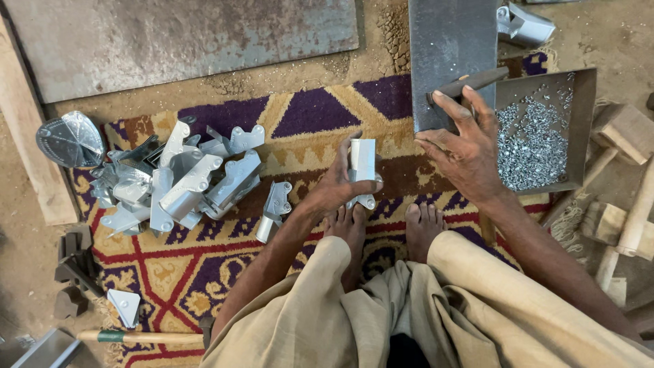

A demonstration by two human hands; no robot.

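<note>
The left hand had a folded sheet-metal bracket in its grip, fingers curled round it, thumb side toward the camera. And what a piece it was: pale grey, bright and clean, bent into a channel shape, standing roughly upright in the hand, with a rounded tab and a small hole showing at its lower end, just above the toes of the bare left foot. The right hand was spread wide, palm down, fingers splayed, hovering at the edge of a dark steel block where a hammer handle lay; I couldn't tell whether the fingertips actually touched the handle. Just beside that hand sat a shallow metal tray full of small silvery rivets. Off to the left, on the patterned rug, lay a jumbled pile of matching brackets, and one loose bracket rested between the pile and the left wrist. Wooden mallets lay at far right.
</note>
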